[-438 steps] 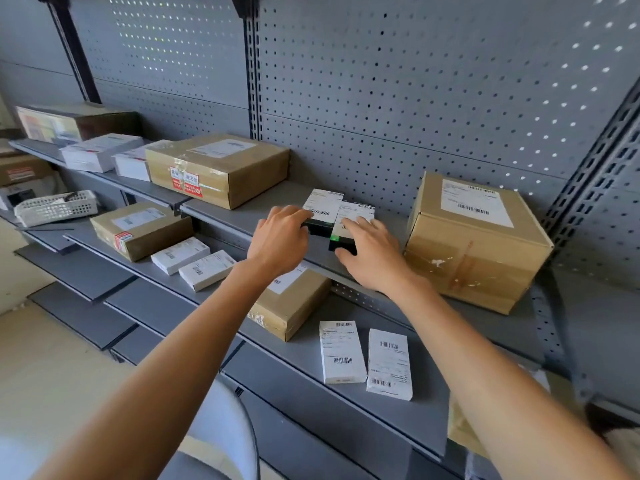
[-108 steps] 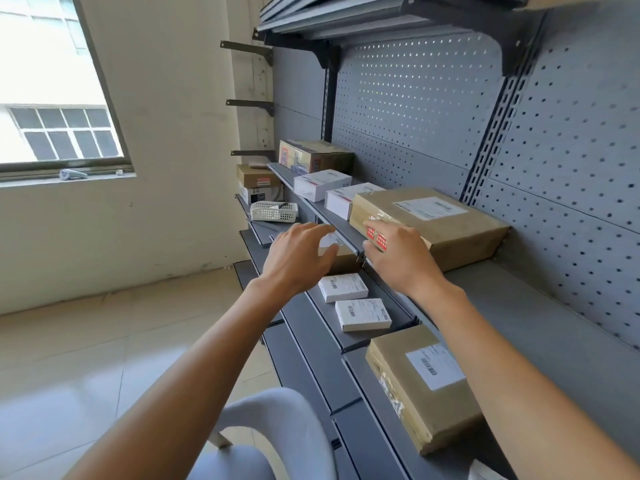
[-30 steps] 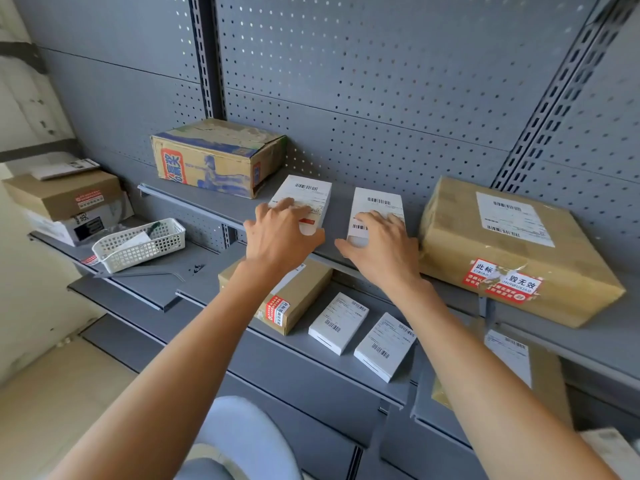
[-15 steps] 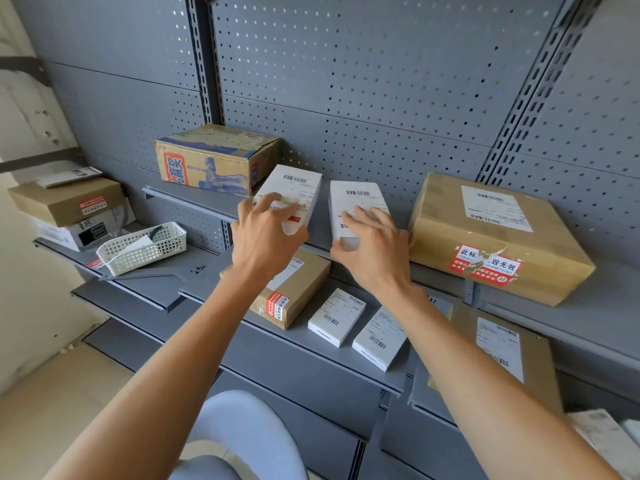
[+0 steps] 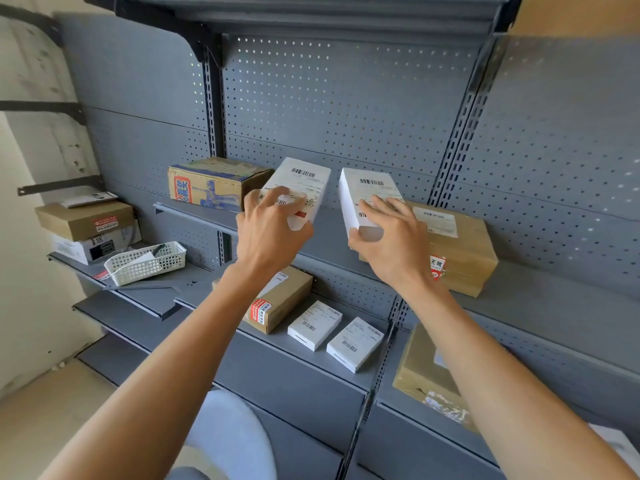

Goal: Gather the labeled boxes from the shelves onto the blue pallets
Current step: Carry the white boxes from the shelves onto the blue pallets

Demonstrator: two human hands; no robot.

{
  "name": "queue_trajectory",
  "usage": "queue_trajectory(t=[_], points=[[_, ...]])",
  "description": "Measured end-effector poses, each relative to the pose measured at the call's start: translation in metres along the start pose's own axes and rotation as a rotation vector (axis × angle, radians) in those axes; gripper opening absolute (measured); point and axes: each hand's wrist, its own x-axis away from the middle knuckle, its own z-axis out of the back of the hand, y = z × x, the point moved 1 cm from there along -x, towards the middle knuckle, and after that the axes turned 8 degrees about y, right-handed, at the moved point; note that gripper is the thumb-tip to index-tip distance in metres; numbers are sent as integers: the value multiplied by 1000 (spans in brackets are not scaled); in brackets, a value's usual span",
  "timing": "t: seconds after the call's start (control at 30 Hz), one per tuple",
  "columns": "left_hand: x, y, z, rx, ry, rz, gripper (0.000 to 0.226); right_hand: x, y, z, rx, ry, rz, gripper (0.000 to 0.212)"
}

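Observation:
My left hand (image 5: 268,233) grips a white labeled box (image 5: 304,183) and holds it tilted above the middle shelf (image 5: 194,211). My right hand (image 5: 393,242) grips a second white labeled box (image 5: 363,188), also lifted off the shelf. Behind my right hand a brown carton (image 5: 460,244) with a white label and a red sticker sits on the same shelf. On the shelf below lie a small brown box (image 5: 285,296) with a red sticker and two white labeled boxes (image 5: 314,324) (image 5: 355,342). No blue pallet is in view.
A printed cardboard carton (image 5: 214,183) stands at the left of the middle shelf. Further left are a white mesh basket (image 5: 145,263) and stacked boxes (image 5: 86,221). Another brown parcel (image 5: 426,375) lies on the lower right shelf. A pale rounded chair back (image 5: 228,438) sits below my arms.
Both hands have raised their white boxes higher off the middle shelf and tilted them up. The view has tipped upward, showing the shelf above.

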Motion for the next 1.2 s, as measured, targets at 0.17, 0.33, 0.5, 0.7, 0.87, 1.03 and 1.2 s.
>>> queue_trajectory(t=[0.17, 0.33, 0.5, 0.7, 0.87, 1.03, 1.2], points=[[46, 65, 14, 25, -13, -47, 52, 38, 32, 71, 80, 31, 32, 55], [97, 135, 14, 76, -39, -132, 49, 87, 68, 148, 145, 78, 40, 60], [134, 212, -4, 169, -66, -229, 50, 134, 107, 231, 252, 143, -4, 51], [170, 305, -33, 317, -149, -378, 49, 187, 159, 322, 421, 255, -42, 46], [191, 387, -57, 465, -201, -475, 48, 225, 196, 393, 566, 312, -147, 48], [215, 464, -79, 669, -211, -576, 44, 257, 222, 456, 688, 383, -257, 48], [232, 529, -99, 789, -275, -658, 43, 284, 238, 506, 839, 389, -371, 50]])
